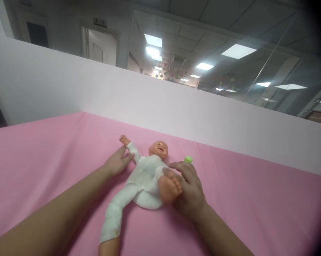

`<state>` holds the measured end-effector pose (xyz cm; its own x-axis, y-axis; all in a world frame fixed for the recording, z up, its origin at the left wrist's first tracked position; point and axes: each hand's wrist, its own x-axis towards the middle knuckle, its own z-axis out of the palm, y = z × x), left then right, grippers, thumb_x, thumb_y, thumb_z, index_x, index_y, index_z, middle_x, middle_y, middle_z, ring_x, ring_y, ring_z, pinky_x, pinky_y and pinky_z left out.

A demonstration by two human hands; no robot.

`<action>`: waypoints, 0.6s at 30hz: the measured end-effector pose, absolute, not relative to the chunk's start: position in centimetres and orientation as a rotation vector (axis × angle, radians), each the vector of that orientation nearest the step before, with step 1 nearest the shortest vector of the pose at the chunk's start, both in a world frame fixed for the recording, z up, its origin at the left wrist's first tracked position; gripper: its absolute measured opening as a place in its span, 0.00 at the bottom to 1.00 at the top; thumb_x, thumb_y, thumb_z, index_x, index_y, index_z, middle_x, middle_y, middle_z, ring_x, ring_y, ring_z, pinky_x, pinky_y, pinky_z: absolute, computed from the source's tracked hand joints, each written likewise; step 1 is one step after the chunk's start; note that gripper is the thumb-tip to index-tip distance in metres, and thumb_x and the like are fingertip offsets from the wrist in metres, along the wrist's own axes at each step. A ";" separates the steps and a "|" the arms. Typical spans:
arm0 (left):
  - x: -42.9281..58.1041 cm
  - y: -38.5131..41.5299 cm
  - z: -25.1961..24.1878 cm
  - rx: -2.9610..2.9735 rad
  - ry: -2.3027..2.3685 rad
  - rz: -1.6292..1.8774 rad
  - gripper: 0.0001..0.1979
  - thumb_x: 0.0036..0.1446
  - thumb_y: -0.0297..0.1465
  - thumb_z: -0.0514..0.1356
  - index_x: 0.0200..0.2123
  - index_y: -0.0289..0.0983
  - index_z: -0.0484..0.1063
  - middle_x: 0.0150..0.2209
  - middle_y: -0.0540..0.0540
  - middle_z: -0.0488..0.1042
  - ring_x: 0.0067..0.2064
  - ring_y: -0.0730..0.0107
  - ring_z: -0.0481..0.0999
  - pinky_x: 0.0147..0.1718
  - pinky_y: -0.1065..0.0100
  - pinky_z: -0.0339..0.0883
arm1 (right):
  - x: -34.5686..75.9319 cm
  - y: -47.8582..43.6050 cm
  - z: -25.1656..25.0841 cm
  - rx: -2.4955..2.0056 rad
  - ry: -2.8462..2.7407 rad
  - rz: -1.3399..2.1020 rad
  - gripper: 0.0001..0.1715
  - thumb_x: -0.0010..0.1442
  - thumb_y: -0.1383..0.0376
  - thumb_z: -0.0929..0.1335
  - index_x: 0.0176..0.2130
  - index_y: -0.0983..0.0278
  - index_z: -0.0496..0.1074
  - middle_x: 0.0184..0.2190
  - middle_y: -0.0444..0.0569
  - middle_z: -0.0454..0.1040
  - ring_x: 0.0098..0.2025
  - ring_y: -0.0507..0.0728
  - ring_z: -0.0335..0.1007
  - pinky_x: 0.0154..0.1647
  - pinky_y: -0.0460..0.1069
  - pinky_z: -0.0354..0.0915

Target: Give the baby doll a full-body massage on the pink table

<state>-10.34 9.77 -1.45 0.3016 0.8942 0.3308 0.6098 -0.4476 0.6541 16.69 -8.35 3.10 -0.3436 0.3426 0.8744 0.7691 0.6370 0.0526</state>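
The doll's head (pixel 161 147) looks smooth, glossy plastic, its body (pixel 143 174) matt cloth, the pink sheet (pixel 235 199) creased matt fabric.

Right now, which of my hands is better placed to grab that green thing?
Probably your right hand: it lies nearer the green object, while your left hand is across the doll, at its outstretched arm.

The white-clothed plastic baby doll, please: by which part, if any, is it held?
The left hand holds the doll by a sleeved arm; whether the right hand grips is unclear.
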 end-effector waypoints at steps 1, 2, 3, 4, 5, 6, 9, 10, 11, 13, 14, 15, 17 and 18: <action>-9.8 9.2 -1.2 2.194 1.270 0.993 0.39 0.64 0.59 0.48 0.66 0.38 0.63 0.64 0.39 0.70 0.63 0.44 0.70 0.58 0.54 0.67 | 17.0 -7.5 2.3 -0.910 -1.901 -0.569 0.28 0.59 0.73 0.68 0.58 0.59 0.70 0.50 0.55 0.75 0.51 0.64 0.70 0.52 0.63 0.71; -9.3 8.5 -1.1 2.235 1.217 1.015 0.38 0.65 0.57 0.48 0.67 0.38 0.61 0.66 0.39 0.67 0.65 0.45 0.68 0.60 0.54 0.65 | 17.1 -6.7 1.3 -0.935 -1.904 -0.531 0.28 0.60 0.74 0.68 0.58 0.59 0.70 0.50 0.55 0.75 0.51 0.63 0.70 0.51 0.63 0.71; -8.7 7.9 -1.0 2.292 1.186 1.017 0.39 0.66 0.56 0.49 0.69 0.37 0.59 0.68 0.38 0.64 0.67 0.45 0.64 0.63 0.54 0.61 | 17.1 -6.2 0.4 -0.961 -1.942 -0.474 0.29 0.60 0.74 0.67 0.59 0.58 0.69 0.52 0.54 0.75 0.52 0.63 0.70 0.53 0.62 0.71; -8.1 7.3 -1.0 2.361 1.171 0.987 0.40 0.66 0.56 0.50 0.70 0.36 0.56 0.70 0.37 0.60 0.70 0.45 0.60 0.66 0.52 0.57 | 16.9 -5.9 -0.4 -0.992 -1.992 -0.400 0.31 0.60 0.75 0.66 0.60 0.58 0.68 0.55 0.54 0.73 0.54 0.63 0.69 0.55 0.63 0.70; -7.5 6.7 -1.1 2.440 1.153 0.932 0.40 0.66 0.55 0.51 0.71 0.35 0.55 0.72 0.37 0.56 0.72 0.45 0.55 0.68 0.51 0.52 | 16.5 -5.8 -1.1 -1.021 -2.045 -0.321 0.33 0.60 0.75 0.65 0.62 0.58 0.67 0.59 0.53 0.71 0.58 0.63 0.68 0.59 0.63 0.68; -7.0 6.3 -1.2 2.523 1.120 0.860 0.40 0.66 0.53 0.51 0.72 0.35 0.53 0.73 0.37 0.53 0.73 0.46 0.51 0.70 0.49 0.48 | 16.2 -5.8 -1.5 -1.045 -2.090 -0.249 0.35 0.59 0.75 0.65 0.63 0.58 0.66 0.62 0.53 0.69 0.61 0.63 0.66 0.62 0.64 0.66; -5.8 5.4 -1.8 2.685 1.015 0.689 0.35 0.69 0.46 0.50 0.73 0.36 0.52 0.74 0.40 0.50 0.75 0.53 0.46 0.72 0.51 0.41 | 15.1 -6.4 -1.8 -1.077 -2.143 -0.123 0.39 0.56 0.73 0.67 0.65 0.60 0.63 0.66 0.54 0.63 0.67 0.65 0.60 0.68 0.65 0.61; -5.6 5.3 -2.0 2.705 0.997 0.669 0.35 0.69 0.45 0.50 0.73 0.37 0.51 0.74 0.41 0.50 0.75 0.55 0.47 0.72 0.51 0.40 | 14.9 -6.7 -1.7 -1.073 -2.135 -0.123 0.38 0.55 0.71 0.68 0.64 0.60 0.64 0.66 0.54 0.63 0.67 0.65 0.60 0.68 0.65 0.61; -5.5 5.3 -2.1 2.704 1.005 0.668 0.35 0.69 0.44 0.50 0.73 0.37 0.51 0.74 0.41 0.50 0.75 0.56 0.48 0.72 0.52 0.41 | 14.7 -6.9 -1.5 -1.068 -2.112 -0.142 0.37 0.55 0.70 0.69 0.63 0.60 0.65 0.65 0.55 0.64 0.66 0.66 0.61 0.67 0.65 0.62; -5.4 5.4 -2.3 2.653 1.062 0.694 0.38 0.68 0.47 0.51 0.74 0.36 0.50 0.74 0.40 0.51 0.74 0.55 0.50 0.72 0.52 0.44 | 14.4 -7.3 -1.2 -1.039 -2.043 -0.210 0.33 0.56 0.67 0.71 0.61 0.60 0.67 0.63 0.56 0.66 0.63 0.66 0.65 0.64 0.65 0.65; -5.4 5.5 -2.4 2.613 1.100 0.714 0.39 0.67 0.48 0.51 0.74 0.35 0.49 0.73 0.39 0.52 0.74 0.54 0.51 0.71 0.53 0.46 | 14.2 -7.6 -1.1 -0.999 -2.011 -0.249 0.31 0.56 0.66 0.71 0.59 0.59 0.67 0.62 0.56 0.68 0.62 0.66 0.66 0.63 0.65 0.66; -5.4 5.7 -2.4 2.568 1.148 0.735 0.40 0.67 0.50 0.51 0.74 0.35 0.49 0.73 0.38 0.53 0.73 0.53 0.53 0.70 0.53 0.49 | 14.0 -7.9 -1.0 -0.945 -1.990 -0.276 0.30 0.56 0.65 0.72 0.58 0.59 0.68 0.60 0.57 0.69 0.61 0.66 0.67 0.62 0.66 0.66; -5.5 6.1 -2.6 2.493 1.284 0.755 0.41 0.66 0.53 0.49 0.73 0.34 0.49 0.72 0.35 0.56 0.72 0.50 0.56 0.68 0.52 0.52 | 13.3 -8.6 -1.2 -0.799 -1.989 -0.269 0.27 0.55 0.64 0.72 0.54 0.59 0.68 0.56 0.56 0.73 0.59 0.67 0.70 0.60 0.67 0.66; -5.6 6.3 -2.6 2.468 1.366 0.746 0.42 0.66 0.54 0.48 0.73 0.33 0.51 0.71 0.34 0.57 0.71 0.47 0.57 0.68 0.50 0.51 | 12.9 -8.9 -1.5 -0.708 -2.005 -0.242 0.24 0.54 0.64 0.73 0.51 0.59 0.69 0.53 0.55 0.75 0.57 0.67 0.71 0.59 0.66 0.67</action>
